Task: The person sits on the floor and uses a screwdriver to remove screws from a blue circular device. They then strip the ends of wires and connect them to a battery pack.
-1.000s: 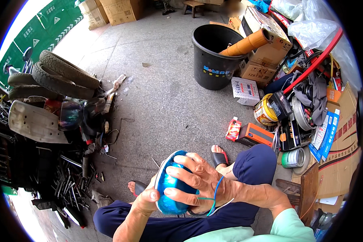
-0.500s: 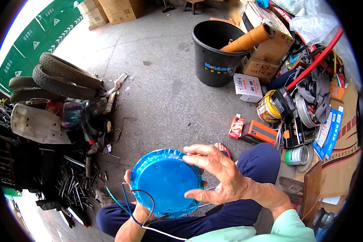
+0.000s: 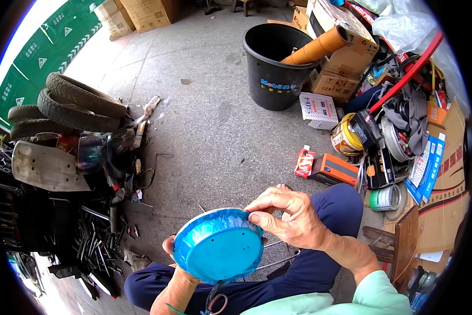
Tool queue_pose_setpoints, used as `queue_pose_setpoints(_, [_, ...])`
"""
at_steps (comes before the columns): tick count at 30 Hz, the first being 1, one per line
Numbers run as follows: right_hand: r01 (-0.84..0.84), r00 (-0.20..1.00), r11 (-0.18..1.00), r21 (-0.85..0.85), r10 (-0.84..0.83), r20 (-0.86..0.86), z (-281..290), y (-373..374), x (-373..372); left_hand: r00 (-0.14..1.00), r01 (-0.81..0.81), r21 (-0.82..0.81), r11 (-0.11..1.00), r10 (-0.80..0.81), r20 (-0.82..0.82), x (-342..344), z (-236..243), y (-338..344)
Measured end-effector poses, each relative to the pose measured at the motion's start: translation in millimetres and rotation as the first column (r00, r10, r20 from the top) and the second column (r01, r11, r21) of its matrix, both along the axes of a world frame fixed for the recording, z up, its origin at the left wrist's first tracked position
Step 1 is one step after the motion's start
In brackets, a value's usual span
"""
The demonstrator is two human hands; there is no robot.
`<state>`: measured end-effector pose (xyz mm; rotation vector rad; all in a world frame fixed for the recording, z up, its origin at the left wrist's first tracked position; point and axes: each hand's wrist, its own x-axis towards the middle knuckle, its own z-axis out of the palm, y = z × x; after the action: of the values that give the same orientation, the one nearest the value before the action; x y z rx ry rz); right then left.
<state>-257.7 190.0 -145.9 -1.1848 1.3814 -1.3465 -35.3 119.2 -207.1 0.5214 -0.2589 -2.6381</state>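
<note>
In front of my lap is a round blue housing (image 3: 223, 254), tilted so its flat face with a few small dark holes shows. Shiny blue plastic film (image 3: 207, 227) wraps its side, and a pale edge shows along the top. From below and the left my left hand (image 3: 179, 262) grips it; most of those fingers are hidden behind it. The thumb and fingertips of my right hand (image 3: 285, 215) pinch the film at the upper right rim. A dark cable (image 3: 213, 295) hangs from the lower edge, with a brownish wire loop and a green wire beside it.
Worn tyres (image 3: 83, 100) and scattered metal tools (image 3: 97, 236) lie at left. Far right of centre stands a black bucket (image 3: 275, 79) holding a brown tube. Boxes (image 3: 338, 168), a tin (image 3: 385, 198) and a wooden stool (image 3: 404, 252) crowd the right side.
The housing has tipped, so more of its film-wrapped side shows. My right hand has closed from spread fingers to a pinch on the rim. The wires have swung down to the lower edge.
</note>
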Motion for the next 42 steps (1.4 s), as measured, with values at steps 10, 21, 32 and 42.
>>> queue_pose_setpoints(10, [0.035,0.991,0.986,-0.164,-0.056,-0.125,-2.6,0.7,-1.4,0.973,0.23,-0.243,0.942,-0.224,0.055,-18.8,33.1,-6.5])
queue_pose_setpoints(21, [0.107,0.965,0.993,-0.042,-0.114,-0.237,-10.3,-0.6,3.7,0.958,-0.015,-0.141,0.99,0.055,0.282,-22.5,25.2,-1.0])
queue_pose_setpoints(32, [-0.218,0.956,0.908,0.356,0.273,-0.111,-21.1,-0.9,12.0,0.883,-0.295,-0.146,0.944,0.328,0.336,-22.0,26.9,-7.9])
queue_pose_setpoints(42, [-0.292,0.739,0.906,0.305,0.012,0.674,-24.1,-3.1,2.8,0.823,-0.448,-0.161,0.879,0.476,0.311,-11.8,15.9,-11.9])
